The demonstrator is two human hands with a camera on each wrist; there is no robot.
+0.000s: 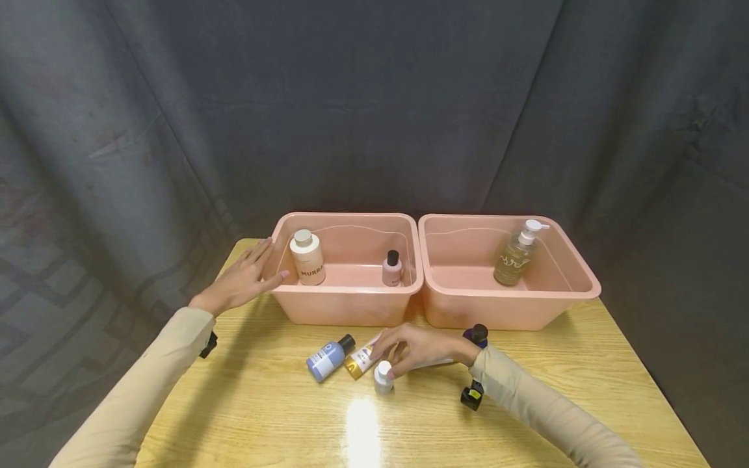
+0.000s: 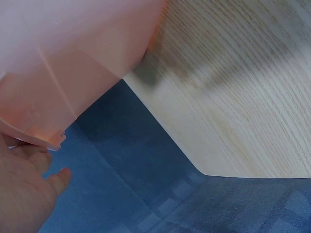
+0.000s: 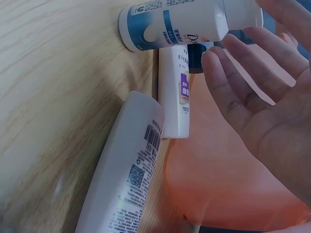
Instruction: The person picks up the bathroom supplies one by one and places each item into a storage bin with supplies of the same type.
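Note:
My left hand [image 1: 236, 283] rests on the left rim of the left pink tub [image 1: 339, 309], its fingers stretched along the edge. In the left wrist view, that hand [image 2: 24, 189] shows by the tub's corner. My right hand [image 1: 418, 348] is over the table, with thumb and fingertips at the cap of a small white bottle [image 1: 383, 383]. The bottle stands upright; the right wrist view shows its blue-and-white label [image 3: 167, 24]. Left of it lie a white-and-gold tube [image 1: 358, 361] and a blue bottle with a black cap [image 1: 328, 359].
Inside the left tub stand a cream bottle [image 1: 308, 260] and a small pink bottle [image 1: 391, 272]. The right pink tub [image 1: 480, 312] holds a pump bottle [image 1: 515, 260]. A dark purple bottle [image 1: 476, 335] and a white bottle [image 3: 126, 165] lie near my right hand, partly hidden.

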